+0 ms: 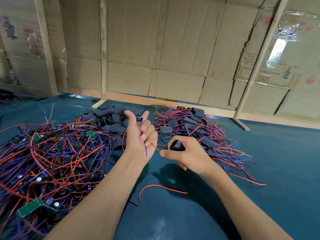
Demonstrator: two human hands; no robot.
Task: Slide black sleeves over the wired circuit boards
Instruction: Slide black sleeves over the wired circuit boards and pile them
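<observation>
**Black sleeve in the right hand, wired board in the left**

The left hand (140,135) is raised palm-up above the dark teal cloth-covered surface (259,187). Its grip is curled: the middle, ring and little fingers fold into the palm around thin wires, while the thumb and index finger stand straight up. A small dark circuit board (139,119) shows between thumb and index finger, mostly hidden, so how it is pinched cannot be told. A blue wire (146,150) hangs from the palm across the wrist, and a red wire (155,147) runs out toward the other hand.

The right hand (187,155) sits just beside the left, lower and nearer the surface. Its grip is closed around a short black tubular sleeve (176,145), whose open mouth points toward the left hand; the thumb extends flat under the tube.

On the left of the surface lies a big tangled heap of red, blue and black wires with green circuit boards (48,161). Behind the hands sits a pile of loose black sleeves (110,121). To the right lies a heap of sleeved boards with trailing wires (195,129). A single loose red wire (161,187) curves on the cloth between the forearms. Flattened brown cardboard panels on pale wooden posts (155,49) wall the far side.
</observation>
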